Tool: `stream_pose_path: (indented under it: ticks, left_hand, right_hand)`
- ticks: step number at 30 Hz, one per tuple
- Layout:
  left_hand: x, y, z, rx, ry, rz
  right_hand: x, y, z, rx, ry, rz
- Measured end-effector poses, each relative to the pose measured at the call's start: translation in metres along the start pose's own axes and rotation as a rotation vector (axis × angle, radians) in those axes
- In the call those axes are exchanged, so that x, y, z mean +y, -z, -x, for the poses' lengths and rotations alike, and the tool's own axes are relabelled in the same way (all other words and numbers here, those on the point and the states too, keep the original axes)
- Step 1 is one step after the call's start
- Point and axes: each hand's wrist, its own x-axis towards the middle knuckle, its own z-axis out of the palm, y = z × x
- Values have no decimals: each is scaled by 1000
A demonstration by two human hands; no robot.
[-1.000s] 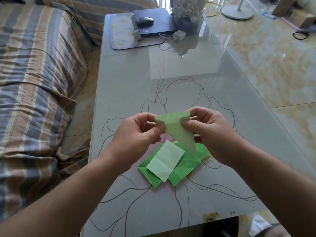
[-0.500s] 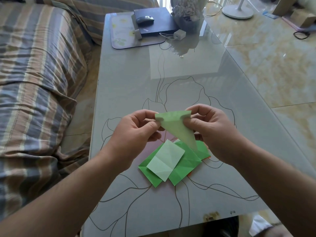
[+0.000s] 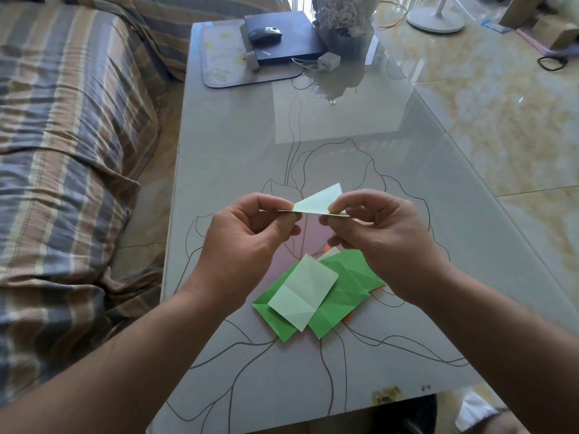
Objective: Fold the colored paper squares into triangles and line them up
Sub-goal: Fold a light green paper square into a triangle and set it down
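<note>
Now | pale green folded triangle (image 3: 319,202), tilted near edge-on | both hands pinch its ends: left hand (image 3: 247,239), right hand (image 3: 380,236)

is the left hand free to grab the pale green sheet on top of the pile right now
Probably not yet: the left hand and right hand both pinch the folded pale triangle. The pale green sheet lies uncovered just below, so nothing else blocks it.

A long glass-topped table (image 3: 360,145) with a drawn flower outline runs away from the hands, a striped-covered sofa (image 3: 62,136) off to their left, glossy marbled floor tiles (image 3: 501,126) to their right, and daylight glaring on the far end beyond them.
</note>
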Motion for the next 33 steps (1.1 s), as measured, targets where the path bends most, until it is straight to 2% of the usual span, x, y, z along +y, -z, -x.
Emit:
stream_pose_path:
  ticks: [12,28,33]
  left_hand:
    - [-1,-2,1,-51,-74,10]
    - [-8,-14,-1,30,407,315]
    - [-8,-13,-1,47,473,372]
  right_hand:
    - [-7,2,0,-4,35,-4]
    - [-1,-6,-3,44,-255,-122]
    - [-1,-7,-6,68,-381,-233]
